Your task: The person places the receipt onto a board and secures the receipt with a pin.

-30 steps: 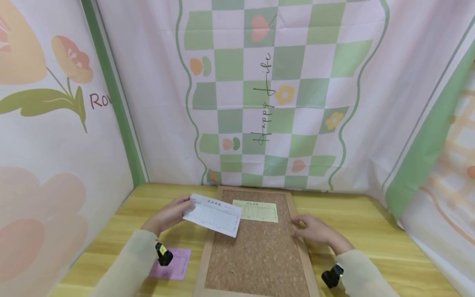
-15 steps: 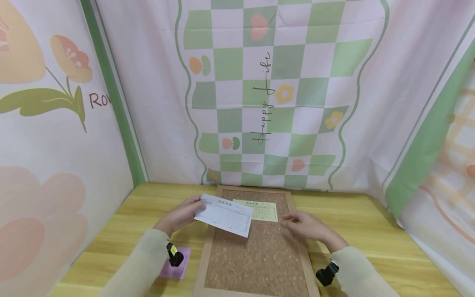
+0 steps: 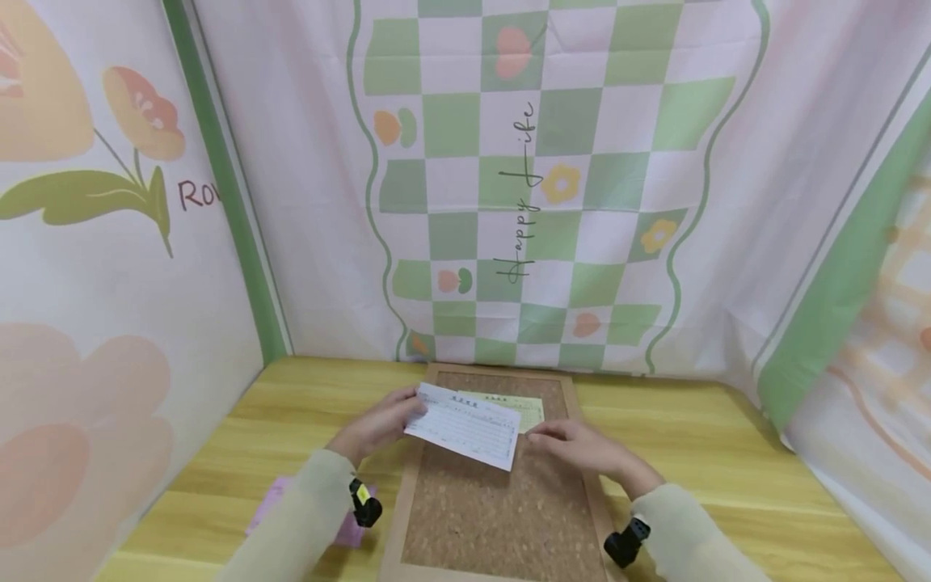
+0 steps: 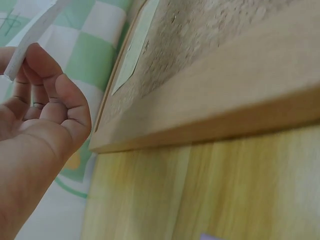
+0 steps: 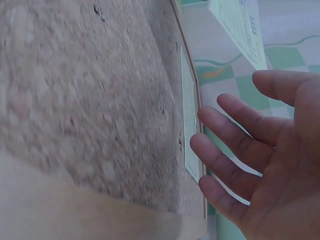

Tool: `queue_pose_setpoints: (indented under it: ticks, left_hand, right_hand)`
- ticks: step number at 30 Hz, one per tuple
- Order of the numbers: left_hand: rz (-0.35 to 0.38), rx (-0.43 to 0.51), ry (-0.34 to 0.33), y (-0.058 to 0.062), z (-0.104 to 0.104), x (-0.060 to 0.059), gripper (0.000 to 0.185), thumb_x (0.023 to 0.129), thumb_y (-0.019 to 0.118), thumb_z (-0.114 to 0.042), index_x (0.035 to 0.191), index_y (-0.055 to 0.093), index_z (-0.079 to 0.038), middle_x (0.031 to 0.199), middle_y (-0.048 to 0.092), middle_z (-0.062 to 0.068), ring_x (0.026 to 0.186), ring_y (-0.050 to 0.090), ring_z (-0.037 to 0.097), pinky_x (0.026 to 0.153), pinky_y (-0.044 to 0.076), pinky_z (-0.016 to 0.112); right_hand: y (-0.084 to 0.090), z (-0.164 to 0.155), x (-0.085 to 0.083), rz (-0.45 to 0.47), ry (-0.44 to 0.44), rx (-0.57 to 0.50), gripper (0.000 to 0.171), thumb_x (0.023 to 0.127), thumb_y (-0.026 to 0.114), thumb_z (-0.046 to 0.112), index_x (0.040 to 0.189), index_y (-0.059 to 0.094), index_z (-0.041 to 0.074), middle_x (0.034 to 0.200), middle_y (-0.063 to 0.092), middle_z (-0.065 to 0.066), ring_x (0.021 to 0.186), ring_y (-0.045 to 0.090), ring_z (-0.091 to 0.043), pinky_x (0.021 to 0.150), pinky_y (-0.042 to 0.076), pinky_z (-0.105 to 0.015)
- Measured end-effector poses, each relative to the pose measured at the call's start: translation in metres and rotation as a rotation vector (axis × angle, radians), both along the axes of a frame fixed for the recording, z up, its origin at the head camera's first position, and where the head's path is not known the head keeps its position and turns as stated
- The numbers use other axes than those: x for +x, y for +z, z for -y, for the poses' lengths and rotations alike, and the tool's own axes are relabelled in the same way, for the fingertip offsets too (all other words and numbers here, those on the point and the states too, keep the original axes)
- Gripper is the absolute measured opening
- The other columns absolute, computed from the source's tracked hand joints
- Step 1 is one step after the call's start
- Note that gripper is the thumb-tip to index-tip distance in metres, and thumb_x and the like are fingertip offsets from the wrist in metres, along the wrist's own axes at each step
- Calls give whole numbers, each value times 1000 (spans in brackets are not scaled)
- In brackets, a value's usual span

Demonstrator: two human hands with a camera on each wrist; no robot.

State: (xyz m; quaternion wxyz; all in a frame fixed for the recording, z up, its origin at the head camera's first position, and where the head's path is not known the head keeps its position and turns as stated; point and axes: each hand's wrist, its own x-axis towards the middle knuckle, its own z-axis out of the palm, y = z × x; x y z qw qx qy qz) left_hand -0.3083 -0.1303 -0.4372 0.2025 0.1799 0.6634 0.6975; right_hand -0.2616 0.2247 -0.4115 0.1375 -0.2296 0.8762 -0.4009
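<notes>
Fingers, left hand [image 3: 372,423]: pinch the white slip's [image 3: 467,425] left end, keeping it raised above the cork board [image 3: 494,517], centre frame.
Green slip [image 3: 529,409]: lies flat on the board, partly covered by the white one.
Right hand [image 3: 582,446]: fingers straight, empty, just beside the white slip's right corner.
Pink paper [image 3: 342,525]: lower left, on the table [image 3: 727,453].

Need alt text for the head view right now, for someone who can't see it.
The left hand holds a white printed slip over a cork board, partly covering a yellow-green slip. The open right hand reaches toward the slip's right end.
</notes>
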Motion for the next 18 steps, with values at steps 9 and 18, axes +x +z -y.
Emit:
queue_pose_setpoints:
  ticks: [9, 18]
  left_hand:
    - [14, -22, 43, -2, -10, 3, 53, 101, 47, -9, 150, 34, 5, 120, 64, 10, 101, 63, 17, 89, 50, 31]
    - [-32, -109, 51, -5, -15, 4, 41, 100, 51, -15, 136, 47, 4, 113, 63, 9, 97, 61, 17, 85, 49, 32]
  right_hand:
    - [-2, 10, 2, -5, 51, -46, 34, 106, 51, 31, 115, 68, 2, 108, 69, -13, 97, 63, -29, 77, 50, -41]
    - [-2, 11, 2, -15, 51, -59, 37, 106, 51, 26, 89, 61, -5, 76, 59, -14, 56, 37, -11, 55, 37, -26]
